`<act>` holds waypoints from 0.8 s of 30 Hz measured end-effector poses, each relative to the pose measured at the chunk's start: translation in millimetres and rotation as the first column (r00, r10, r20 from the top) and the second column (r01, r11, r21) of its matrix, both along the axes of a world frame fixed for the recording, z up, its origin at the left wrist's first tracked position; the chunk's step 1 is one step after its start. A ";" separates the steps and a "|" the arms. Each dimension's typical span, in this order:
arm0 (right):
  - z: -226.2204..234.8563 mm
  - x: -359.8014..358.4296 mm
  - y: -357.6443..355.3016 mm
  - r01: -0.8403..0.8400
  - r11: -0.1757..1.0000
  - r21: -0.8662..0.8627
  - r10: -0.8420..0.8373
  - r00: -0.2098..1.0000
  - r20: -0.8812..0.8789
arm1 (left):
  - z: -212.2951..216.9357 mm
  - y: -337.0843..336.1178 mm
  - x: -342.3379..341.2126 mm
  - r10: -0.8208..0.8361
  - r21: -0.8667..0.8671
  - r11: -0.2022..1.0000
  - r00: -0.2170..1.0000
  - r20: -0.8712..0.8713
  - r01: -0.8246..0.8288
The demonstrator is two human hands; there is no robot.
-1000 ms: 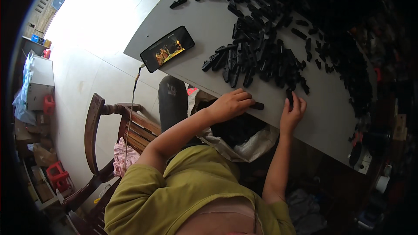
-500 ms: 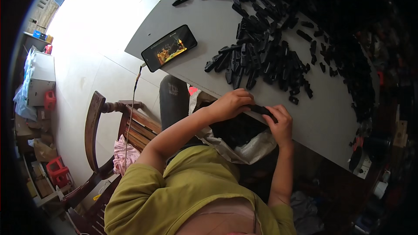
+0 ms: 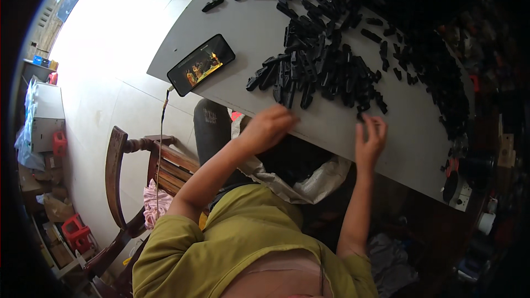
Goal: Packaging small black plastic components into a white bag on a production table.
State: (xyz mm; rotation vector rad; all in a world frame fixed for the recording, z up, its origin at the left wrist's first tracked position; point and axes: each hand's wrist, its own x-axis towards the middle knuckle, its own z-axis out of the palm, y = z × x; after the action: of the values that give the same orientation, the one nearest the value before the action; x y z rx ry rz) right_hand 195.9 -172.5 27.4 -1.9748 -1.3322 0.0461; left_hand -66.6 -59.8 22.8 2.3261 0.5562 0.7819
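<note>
My left hand (image 3: 269,128) is over the table's near edge, above the open white woven sack (image 3: 323,185) at my lap. Motion smears its fingers, so whether they hold anything does not show. My right hand (image 3: 370,142) reaches over the tabletop with thumb and fingers apart. Just beyond its thumb tip lies a small black piece (image 3: 360,116) at the near side of the heap. That heap of long black plastic parts (image 3: 317,72) spreads across the grey table (image 3: 397,157). Inside the sack it is dark, and its contents cannot be made out.
A phone (image 3: 201,65) showing a picture lies on the table's left, with a cable (image 3: 162,127) hanging from it. More black parts (image 3: 447,88) curve along the right side. A wooden chair (image 3: 116,176) with a pink cloth (image 3: 152,204) stands at left. A power strip (image 3: 461,196) sits at the right edge.
The hands have parted. The long black part between them is no longer visible. My left hand moved left, my right hand moved right and forward to the small piece. The view shifted slightly.
</note>
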 end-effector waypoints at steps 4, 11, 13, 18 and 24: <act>-17.1 24.2 7.2 -0.013 1.000 0.021 0.005 0.944 0.330 | 10.9 20.9 0.0 0.208 0.340 0.928 0.969 -0.134 -0.152; -25.4 21.7 -4.6 -0.006 1.000 0.001 0.007 0.994 -0.105 | 9.9 26.2 16.7 -0.004 0.445 0.893 0.989 -0.150 0.071; -26.5 20.2 -10.3 0.008 0.999 0.036 0.003 0.951 -0.310 | 10.0 20.0 22.8 -0.063 0.389 0.917 0.994 -0.085 0.091; -30.2 11.9 -17.8 0.058 0.998 0.035 -0.023 0.781 -0.625 | 15.7 -12.4 34.0 0.093 -0.464 0.885 0.959 0.269 0.045; 4.7 -16.1 1.4 -0.117 0.986 -0.121 0.125 0.990 0.061 | -6.0 -10.4 28.9 0.036 -0.305 0.952 0.992 0.122 0.003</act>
State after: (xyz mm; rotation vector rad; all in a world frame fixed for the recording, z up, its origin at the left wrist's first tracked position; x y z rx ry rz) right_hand 179.8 -171.1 32.2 -2.0057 -1.5240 0.1177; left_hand -37.6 -70.2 16.8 1.9767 0.5954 0.7846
